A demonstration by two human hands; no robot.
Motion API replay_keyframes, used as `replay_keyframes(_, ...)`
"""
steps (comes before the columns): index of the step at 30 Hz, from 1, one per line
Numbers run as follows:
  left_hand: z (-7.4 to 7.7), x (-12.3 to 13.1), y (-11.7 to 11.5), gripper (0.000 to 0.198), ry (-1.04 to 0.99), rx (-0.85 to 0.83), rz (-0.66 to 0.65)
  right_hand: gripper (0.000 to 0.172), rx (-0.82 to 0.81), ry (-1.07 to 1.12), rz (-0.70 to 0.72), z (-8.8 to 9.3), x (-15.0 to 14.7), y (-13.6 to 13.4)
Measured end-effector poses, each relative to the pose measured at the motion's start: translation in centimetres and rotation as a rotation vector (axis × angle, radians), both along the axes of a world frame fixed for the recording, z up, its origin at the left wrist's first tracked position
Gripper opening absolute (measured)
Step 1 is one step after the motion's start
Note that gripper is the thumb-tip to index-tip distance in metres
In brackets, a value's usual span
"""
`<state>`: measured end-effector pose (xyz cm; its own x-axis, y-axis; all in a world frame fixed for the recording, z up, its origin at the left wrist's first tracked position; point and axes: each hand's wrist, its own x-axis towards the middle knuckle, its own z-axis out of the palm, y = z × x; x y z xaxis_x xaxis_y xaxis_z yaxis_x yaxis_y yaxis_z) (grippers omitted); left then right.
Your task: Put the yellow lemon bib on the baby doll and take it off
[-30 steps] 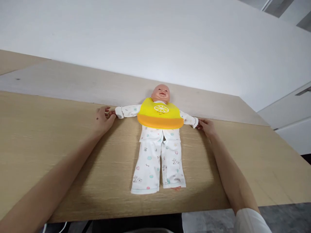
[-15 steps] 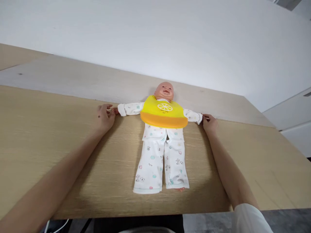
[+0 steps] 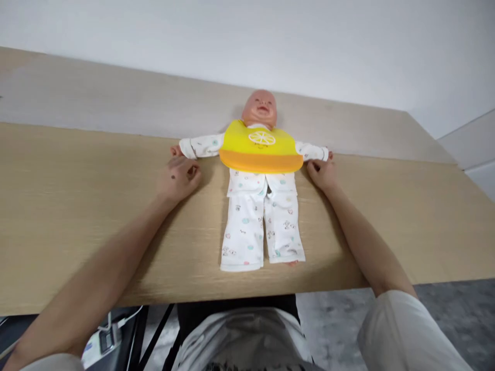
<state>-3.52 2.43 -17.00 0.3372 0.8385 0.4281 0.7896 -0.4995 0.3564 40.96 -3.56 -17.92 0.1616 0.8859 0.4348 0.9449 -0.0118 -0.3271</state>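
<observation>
A baby doll [image 3: 260, 108] lies on its back on the wooden table [image 3: 77, 206], arms spread wide. It wears white printed pyjamas [image 3: 263, 226] and a yellow bib with an orange pocket [image 3: 261, 152]. My left hand [image 3: 180, 178] rests on the table just below the doll's sleeve [image 3: 201, 147] on that side, fingers curled, holding nothing. My right hand [image 3: 320, 172] lies under the other sleeve cuff [image 3: 317, 153], its bent fingertips touching it; I cannot tell whether they pinch the cloth.
A paler wooden ledge [image 3: 96, 103] runs behind the table against a white wall. Below the front edge are my lap, black table legs [image 3: 154, 330] and a power strip with cables [image 3: 104, 337] on the floor at the left.
Both my hands have left the doll's hands and drawn back toward me, ending below the sleeves. The camera has tilted down, so the table's front edge and my lap show.
</observation>
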Motion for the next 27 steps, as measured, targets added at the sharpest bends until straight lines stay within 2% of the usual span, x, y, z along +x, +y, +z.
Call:
replay_keyframes(4, -0.4, -0.3, 0.6, 0.008, -0.027, -0.008, -0.014, 0.025, -0.026, -0.021, -0.157, -0.1, 1.3, 0.8)
replay_keyframes(9, -0.4, -0.2, 0.5, 0.007, -0.072, -0.063, -0.040, 0.025, -0.048, 0.018, -0.241, 0.3, 0.9, 0.8)
replay_keyframes(12, -0.3, 0.1, 0.3, 0.007, -0.049, -0.039, -0.031, 0.025, -0.093, -0.006, -0.291, 0.6, 0.4, 0.5)
replay_keyframes(14, -0.2, 0.5, 0.0, 0.008, -0.043, 0.004, -0.045, 0.025, -0.076, -0.012, -0.266, 0.8, -0.1, 0.1)
replay_keyframes(21, 0.5, 3.2, -2.6, 0.006, -0.116, 0.183, -0.141, 0.013, 0.119, 0.028, 0.029, 1.8, -3.0, -1.4)
replay_keyframes(25, 0.2, 3.4, -2.8, 0.006, -0.125, 0.154, -0.130, 0.014, 0.148, 0.066, 0.061, 1.7, -3.4, -1.5)
replay_keyframes(27, 0.1, 3.1, -2.6, 0.007, -0.124, 0.113, -0.062, 0.018, 0.134, 0.082, 0.024, 1.7, -3.0, -1.4)
